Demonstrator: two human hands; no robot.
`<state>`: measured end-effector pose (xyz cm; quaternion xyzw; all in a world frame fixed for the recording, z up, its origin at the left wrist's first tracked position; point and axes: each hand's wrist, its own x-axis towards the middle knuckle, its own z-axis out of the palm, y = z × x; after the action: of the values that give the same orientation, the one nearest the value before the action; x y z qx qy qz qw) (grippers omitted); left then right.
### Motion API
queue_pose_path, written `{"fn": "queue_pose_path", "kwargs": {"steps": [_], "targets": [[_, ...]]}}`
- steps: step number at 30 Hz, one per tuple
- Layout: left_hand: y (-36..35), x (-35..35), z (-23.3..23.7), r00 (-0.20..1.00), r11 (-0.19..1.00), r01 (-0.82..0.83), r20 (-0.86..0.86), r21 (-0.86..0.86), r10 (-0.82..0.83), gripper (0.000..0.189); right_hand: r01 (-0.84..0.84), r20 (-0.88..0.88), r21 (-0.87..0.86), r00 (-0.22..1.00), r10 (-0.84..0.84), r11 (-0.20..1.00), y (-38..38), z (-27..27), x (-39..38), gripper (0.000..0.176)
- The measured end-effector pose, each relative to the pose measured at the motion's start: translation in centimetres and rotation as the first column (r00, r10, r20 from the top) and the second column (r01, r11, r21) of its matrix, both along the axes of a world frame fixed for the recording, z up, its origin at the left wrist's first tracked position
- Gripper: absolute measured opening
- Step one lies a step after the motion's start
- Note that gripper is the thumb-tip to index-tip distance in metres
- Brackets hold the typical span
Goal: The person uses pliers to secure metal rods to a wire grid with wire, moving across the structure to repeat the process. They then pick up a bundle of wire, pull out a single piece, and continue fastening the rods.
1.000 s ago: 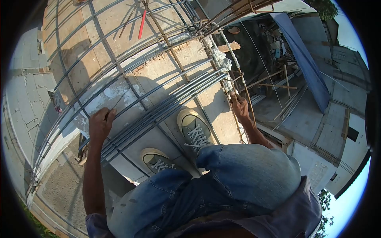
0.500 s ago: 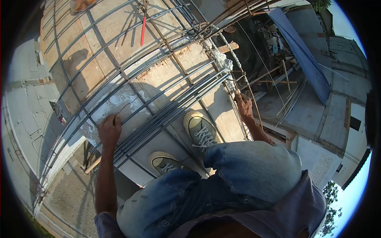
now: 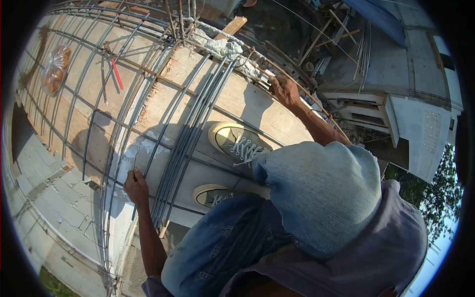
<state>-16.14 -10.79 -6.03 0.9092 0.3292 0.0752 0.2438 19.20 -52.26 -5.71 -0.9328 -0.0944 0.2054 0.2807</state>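
My left hand [image 3: 136, 187] is closed, with what looks like a thin wire at its fingertips, above the pale plaster-smeared strip of the formwork. Beside it runs a bundle of steel rebar rods [image 3: 198, 114], lying across the cross bars. On the far side, my right hand [image 3: 284, 91] has its fingers curled round a rebar at the edge [image 3: 262, 76]; the fingertips are partly hidden. Pincers with red handles [image 3: 117, 74] lie on the rebar mesh [image 3: 91, 104]. My two shoes [image 3: 236, 141] stand on the boards close to the bundle.
A clear plastic bag with orange-brown contents [image 3: 57, 69] rests on the mesh at left. Rough concrete [image 3: 217, 45] and a wood offcut [image 3: 231, 28] sit at the upper edge. Beyond the right edge is a drop with timber and a blue tarp [image 3: 381, 20]. Block wall [image 3: 54, 188] stands lower left.
The view has turned, so the mesh and rods look steeper and the plastic bag shows fully. Both hands stay closed, left near the plastered strip, right at the edge bars.
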Motion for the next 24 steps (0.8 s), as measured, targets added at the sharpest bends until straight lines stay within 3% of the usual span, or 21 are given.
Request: {"fn": "queue_pose_path", "kwargs": {"steps": [4,6,10,12,16,18,20,21,22,24], "targets": [[0.2,-0.2,0.1,1.000,1.000,0.020,0.003,-0.017,-0.020,0.033,-0.077,0.009,0.039,0.997,0.076,0.996,-0.9,-0.7,-1.8,0.060],[0.3,-0.2,0.5,0.999,0.999,0.024,-0.032,-0.030,-0.025,0.033,-0.100,0.010,-0.048,0.995,0.101,0.994,-1.1,-1.2,-1.8,0.058],[0.3,0.0,1.3,0.999,0.996,0.048,0.000,-0.069,-0.048,0.034,-0.104,-0.019,-0.025,0.994,0.103,0.994,-0.7,-0.9,-1.4,0.068],[0.1,0.2,1.9,0.999,0.995,0.048,-0.012,-0.082,-0.049,0.034,-0.064,-0.155,0.010,0.986,0.065,0.998,-0.2,0.3,-1.2,0.071],[0.1,0.4,2.2,0.999,0.991,0.038,-0.034,-0.131,-0.043,0.035,-0.020,-0.232,0.143,0.971,0.053,0.990,1.6,1.8,-0.2,0.077],[0.3,0.3,2.2,0.997,0.990,0.034,-0.058,-0.135,-0.043,0.035,-0.007,-0.296,0.129,0.954,0.045,0.992,3.4,2.6,1.3,0.079],[0.4,0.4,2.1,0.996,0.990,0.027,-0.079,-0.141,-0.038,0.035,0.159,-0.487,0.232,0.873,-0.027,0.960,5.5,2.8,2.7,0.081],[0.3,0.5,2.3,0.996,0.988,0.026,-0.079,-0.149,-0.038,0.035,0.174,-0.483,0.294,0.876,-0.012,0.940,6.5,3.0,3.0,0.085],[0.2,0.6,2.4,0.996,0.987,0.024,-0.078,-0.158,-0.037,0.035,0.166,-0.484,0.290,0.875,-0.005,0.943,6.8,3.5,3.0,0.085],[0.2,0.7,2.5,0.996,0.988,0.018,-0.088,-0.151,-0.032,0.035,-0.049,-0.418,0.313,0.890,0.184,0.948,7.3,4.7,3.2,0.088]]}}
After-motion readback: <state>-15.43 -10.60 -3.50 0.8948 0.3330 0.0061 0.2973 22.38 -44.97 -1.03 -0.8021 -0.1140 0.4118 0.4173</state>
